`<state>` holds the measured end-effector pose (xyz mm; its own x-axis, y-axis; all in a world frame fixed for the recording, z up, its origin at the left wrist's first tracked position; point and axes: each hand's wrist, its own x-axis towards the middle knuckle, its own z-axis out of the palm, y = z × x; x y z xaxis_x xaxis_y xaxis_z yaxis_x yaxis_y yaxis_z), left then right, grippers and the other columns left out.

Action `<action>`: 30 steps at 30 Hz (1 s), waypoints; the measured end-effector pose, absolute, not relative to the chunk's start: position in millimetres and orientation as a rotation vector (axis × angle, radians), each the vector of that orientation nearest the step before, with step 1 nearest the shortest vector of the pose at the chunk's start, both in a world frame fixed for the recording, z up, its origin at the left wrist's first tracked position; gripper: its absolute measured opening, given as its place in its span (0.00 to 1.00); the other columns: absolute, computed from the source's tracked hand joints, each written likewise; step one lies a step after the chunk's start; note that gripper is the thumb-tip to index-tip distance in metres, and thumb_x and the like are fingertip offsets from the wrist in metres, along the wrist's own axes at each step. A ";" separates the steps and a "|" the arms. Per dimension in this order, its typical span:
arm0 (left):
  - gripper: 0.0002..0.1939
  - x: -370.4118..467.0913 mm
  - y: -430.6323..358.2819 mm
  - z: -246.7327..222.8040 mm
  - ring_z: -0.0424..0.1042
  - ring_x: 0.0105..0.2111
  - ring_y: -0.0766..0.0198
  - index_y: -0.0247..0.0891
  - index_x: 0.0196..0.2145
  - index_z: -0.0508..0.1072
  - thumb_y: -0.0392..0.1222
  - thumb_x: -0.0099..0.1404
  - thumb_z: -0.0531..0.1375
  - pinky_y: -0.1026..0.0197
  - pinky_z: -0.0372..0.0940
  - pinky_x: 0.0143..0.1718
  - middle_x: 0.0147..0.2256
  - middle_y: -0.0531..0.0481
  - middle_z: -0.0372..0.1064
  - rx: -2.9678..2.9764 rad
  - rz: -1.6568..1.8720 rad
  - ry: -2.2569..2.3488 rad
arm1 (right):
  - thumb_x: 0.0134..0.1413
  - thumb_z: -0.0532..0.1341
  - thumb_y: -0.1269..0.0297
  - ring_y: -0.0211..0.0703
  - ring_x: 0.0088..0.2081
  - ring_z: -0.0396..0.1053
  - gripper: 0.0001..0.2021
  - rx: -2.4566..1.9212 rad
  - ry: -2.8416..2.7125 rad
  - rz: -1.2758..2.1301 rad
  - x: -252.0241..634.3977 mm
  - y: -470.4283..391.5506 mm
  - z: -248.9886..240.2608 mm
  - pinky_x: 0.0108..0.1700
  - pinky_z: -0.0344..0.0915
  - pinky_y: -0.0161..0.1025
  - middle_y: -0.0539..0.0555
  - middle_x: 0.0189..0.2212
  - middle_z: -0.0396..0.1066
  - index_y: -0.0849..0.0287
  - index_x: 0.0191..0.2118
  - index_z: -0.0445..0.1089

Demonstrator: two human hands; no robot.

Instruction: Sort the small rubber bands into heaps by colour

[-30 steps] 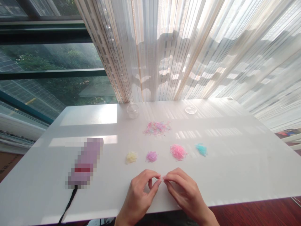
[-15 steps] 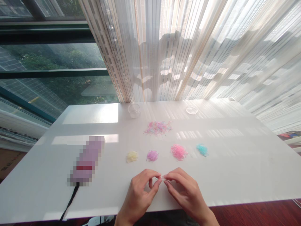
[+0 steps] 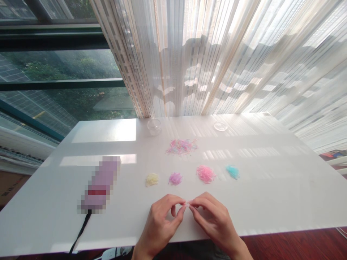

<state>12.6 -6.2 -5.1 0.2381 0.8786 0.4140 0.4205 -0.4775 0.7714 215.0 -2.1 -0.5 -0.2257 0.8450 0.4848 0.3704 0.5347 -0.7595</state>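
Observation:
My left hand point(image 3: 165, 220) and my right hand point(image 3: 214, 216) meet fingertip to fingertip near the table's front edge. Each pinches thumb against forefinger, with a tiny pale piece between them, too small to name. Beyond them small strips lie in a row of piles: yellow point(image 3: 152, 179), purple point(image 3: 175, 178), pink point(image 3: 206, 174) and turquoise point(image 3: 232, 172). Farther back is a loose mixed pile point(image 3: 182, 146) of pink, purple and pale strips.
A clear round container point(image 3: 154, 127) and a clear round lid point(image 3: 220, 126) stand at the back of the white table point(image 3: 284, 191). On the left lies a blurred purple object point(image 3: 101, 184) with a black strap point(image 3: 80, 231). Curtains hang behind.
The fingertips of my two hands have shifted very slightly around the tiny piece. The piles and the other objects have not moved on the table.

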 end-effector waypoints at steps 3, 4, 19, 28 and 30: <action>0.07 12.3 -6.9 -5.0 0.72 0.27 0.67 0.42 0.45 0.75 0.32 0.73 0.63 0.65 0.72 0.35 0.36 0.51 0.78 2.011 1.177 1.183 | 0.67 0.63 0.73 0.42 0.32 0.75 0.07 -1.017 -1.812 0.623 215.1 -2.5 0.9 0.34 0.74 0.35 0.53 0.32 0.76 0.55 0.45 0.76; 0.07 12.2 -7.1 -5.0 0.72 0.27 0.68 0.42 0.46 0.75 0.32 0.72 0.63 0.65 0.72 0.35 0.36 0.51 0.78 2.012 1.182 1.182 | 0.67 0.63 0.73 0.42 0.32 0.75 0.07 -1.019 -1.813 0.623 215.0 -2.7 1.2 0.34 0.74 0.36 0.53 0.31 0.76 0.55 0.45 0.76; 0.06 13.2 -4.6 -2.1 0.76 0.31 0.65 0.40 0.43 0.78 0.32 0.74 0.62 0.66 0.72 0.36 0.36 0.49 0.79 1.978 1.192 1.152 | 0.71 0.61 0.72 0.42 0.33 0.75 0.06 -1.025 -1.844 0.586 214.7 -2.9 -5.3 0.35 0.73 0.36 0.53 0.32 0.77 0.56 0.46 0.75; 0.05 12.4 -5.0 -2.8 0.75 0.29 0.67 0.40 0.43 0.77 0.32 0.74 0.62 0.67 0.73 0.35 0.38 0.48 0.79 1.971 1.179 1.150 | 0.71 0.60 0.71 0.43 0.33 0.75 0.07 -1.023 -1.860 0.588 214.9 -3.3 -4.7 0.35 0.73 0.38 0.54 0.32 0.77 0.56 0.45 0.75; 0.05 12.2 -5.3 -3.7 0.74 0.28 0.67 0.40 0.42 0.77 0.33 0.74 0.62 0.66 0.73 0.34 0.36 0.49 0.79 1.977 1.180 1.156 | 0.71 0.60 0.71 0.43 0.32 0.75 0.07 -1.025 -1.862 0.592 214.8 -3.1 -3.4 0.35 0.74 0.38 0.54 0.32 0.77 0.55 0.45 0.76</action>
